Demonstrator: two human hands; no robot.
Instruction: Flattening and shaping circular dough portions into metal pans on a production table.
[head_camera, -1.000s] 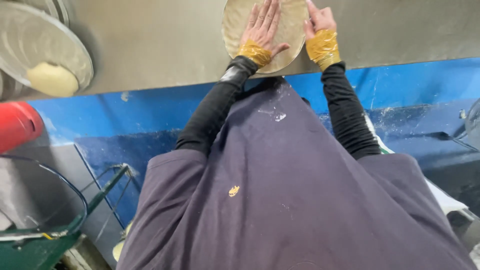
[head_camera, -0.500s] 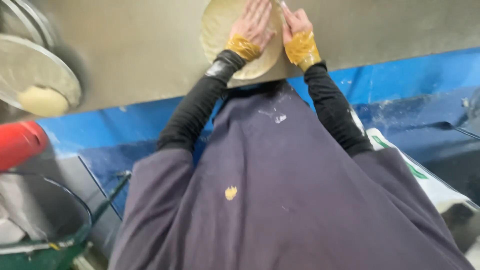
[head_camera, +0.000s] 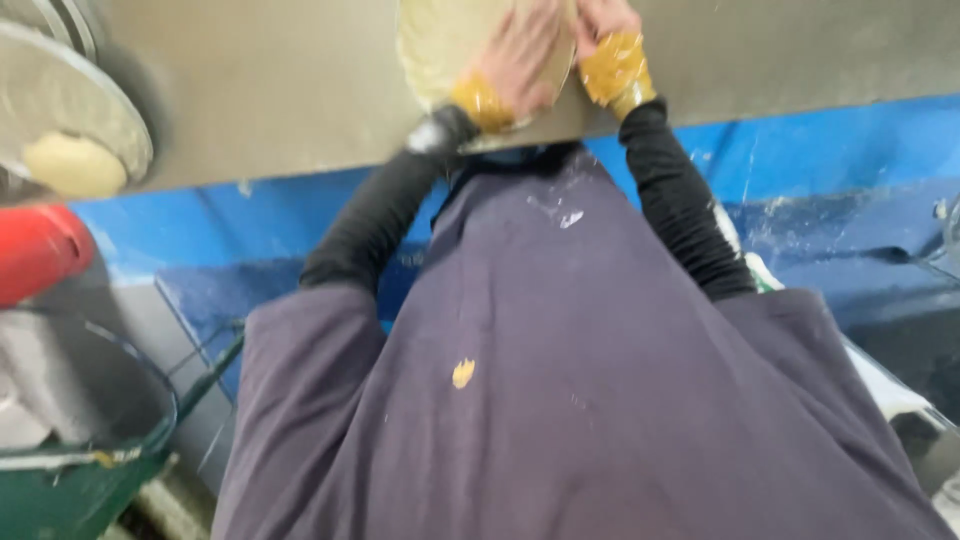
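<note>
A flat pale round of dough (head_camera: 432, 52) lies on the grey steel worktop (head_camera: 280, 90) at the top of the view. My left hand (head_camera: 520, 55) rests flat on it with the fingers spread. My right hand (head_camera: 603, 18) sits at the dough's right edge, blurred and partly cut off by the frame, so its grip is unclear. Both wrists carry yellow wrapping above black sleeves. My dark apron, dusted with flour, fills the lower view.
At the left a round plate (head_camera: 110, 110) holds a ball of dough (head_camera: 68, 165). Below it are a red object (head_camera: 30, 250) and a green bin (head_camera: 70, 485). A blue floured surface (head_camera: 840, 180) runs under the worktop's edge.
The view has shifted, so both hands and the dough round now sit higher and nearer the top edge. The hands have stayed on the dough and drawn closer together.
</note>
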